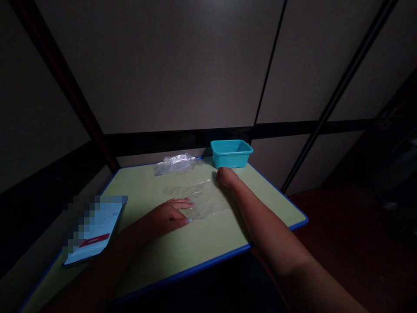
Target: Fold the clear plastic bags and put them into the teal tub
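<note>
A thin clear plastic sheet or bag (206, 202) lies flat and slightly wrinkled on the table. My left hand (176, 211) rests at its left edge with the fingers spread. Over the far right part of the plastic is my right hand (227, 177), its fingers curled closed in front of the turquoise basket; whatever they hold, if anything, is too small to make out. Another crumpled clear plastic piece (177, 164) lies near the table's back edge, to the left of the basket.
The pale green table (202, 248) has a blue rim. A turquoise basket (231, 153) stands at its back right corner. At the left lies a flat white and blue package (97, 230), partly pixelated. Cabinet panels rise behind the table.
</note>
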The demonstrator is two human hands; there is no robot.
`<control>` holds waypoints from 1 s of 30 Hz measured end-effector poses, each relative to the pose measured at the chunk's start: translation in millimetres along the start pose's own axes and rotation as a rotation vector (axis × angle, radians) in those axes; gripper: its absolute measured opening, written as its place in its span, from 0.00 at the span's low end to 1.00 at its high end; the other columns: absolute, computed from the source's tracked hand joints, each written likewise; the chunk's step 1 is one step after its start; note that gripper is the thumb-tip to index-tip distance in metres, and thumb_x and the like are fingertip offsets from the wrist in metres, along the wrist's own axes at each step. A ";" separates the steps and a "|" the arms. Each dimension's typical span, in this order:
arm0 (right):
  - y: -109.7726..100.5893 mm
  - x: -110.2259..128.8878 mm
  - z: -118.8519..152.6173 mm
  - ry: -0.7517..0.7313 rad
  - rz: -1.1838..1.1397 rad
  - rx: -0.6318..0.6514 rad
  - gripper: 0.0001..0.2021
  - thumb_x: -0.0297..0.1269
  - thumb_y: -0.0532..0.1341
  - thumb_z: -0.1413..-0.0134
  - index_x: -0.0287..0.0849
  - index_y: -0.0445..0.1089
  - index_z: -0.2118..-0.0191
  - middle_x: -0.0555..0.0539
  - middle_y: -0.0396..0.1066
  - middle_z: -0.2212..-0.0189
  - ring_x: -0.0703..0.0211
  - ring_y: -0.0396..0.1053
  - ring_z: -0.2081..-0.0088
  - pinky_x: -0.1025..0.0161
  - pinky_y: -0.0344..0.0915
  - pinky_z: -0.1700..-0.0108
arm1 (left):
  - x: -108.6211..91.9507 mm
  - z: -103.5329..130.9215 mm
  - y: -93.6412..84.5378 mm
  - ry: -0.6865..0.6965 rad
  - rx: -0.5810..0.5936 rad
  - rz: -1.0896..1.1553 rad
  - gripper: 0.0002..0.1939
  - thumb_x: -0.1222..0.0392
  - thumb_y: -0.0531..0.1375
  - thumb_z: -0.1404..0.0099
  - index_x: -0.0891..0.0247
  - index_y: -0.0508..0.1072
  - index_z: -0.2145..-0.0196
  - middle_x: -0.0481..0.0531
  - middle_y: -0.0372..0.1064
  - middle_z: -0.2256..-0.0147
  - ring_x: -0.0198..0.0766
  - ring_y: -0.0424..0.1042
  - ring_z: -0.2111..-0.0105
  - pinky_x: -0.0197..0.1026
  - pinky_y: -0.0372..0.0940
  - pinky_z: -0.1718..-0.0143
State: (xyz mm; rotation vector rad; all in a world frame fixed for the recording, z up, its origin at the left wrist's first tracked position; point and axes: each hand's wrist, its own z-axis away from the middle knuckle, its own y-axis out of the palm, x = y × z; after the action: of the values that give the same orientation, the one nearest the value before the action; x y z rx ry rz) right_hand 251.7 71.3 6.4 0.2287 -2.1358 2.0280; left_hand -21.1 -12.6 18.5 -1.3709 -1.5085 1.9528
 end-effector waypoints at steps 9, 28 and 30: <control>0.5 2.6 0.6 0.001 -0.009 0.000 0.12 0.34 0.55 0.50 0.42 0.72 0.62 0.42 0.73 0.62 0.54 0.70 0.62 0.65 0.60 0.66 | -10.7 1.5 12.0 -0.004 0.053 -0.163 0.24 0.46 0.54 0.38 0.52 0.63 0.45 0.49 0.53 0.41 0.46 0.48 0.39 0.57 0.41 0.40; -3.7 9.0 5.6 0.020 -0.008 -0.013 0.11 0.39 0.56 0.48 0.42 0.72 0.61 0.41 0.73 0.61 0.54 0.69 0.61 0.64 0.60 0.65 | -5.0 1.0 7.5 0.003 -0.042 0.150 0.20 0.50 0.55 0.39 0.56 0.70 0.51 0.52 0.63 0.47 0.44 0.60 0.45 0.51 0.49 0.42; -7.2 10.6 8.2 0.036 -0.012 -0.052 0.12 0.41 0.56 0.49 0.42 0.71 0.62 0.41 0.73 0.62 0.54 0.69 0.63 0.64 0.59 0.66 | -1.6 0.6 7.8 0.021 -0.059 0.216 0.18 0.50 0.55 0.38 0.55 0.71 0.52 0.52 0.65 0.48 0.43 0.61 0.46 0.49 0.51 0.42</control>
State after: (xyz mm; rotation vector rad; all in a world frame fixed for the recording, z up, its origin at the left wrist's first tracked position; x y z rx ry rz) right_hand 242.9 62.8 15.6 0.1957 -2.1575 1.9516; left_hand -18.5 -17.2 12.5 -1.6345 -1.4722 2.0255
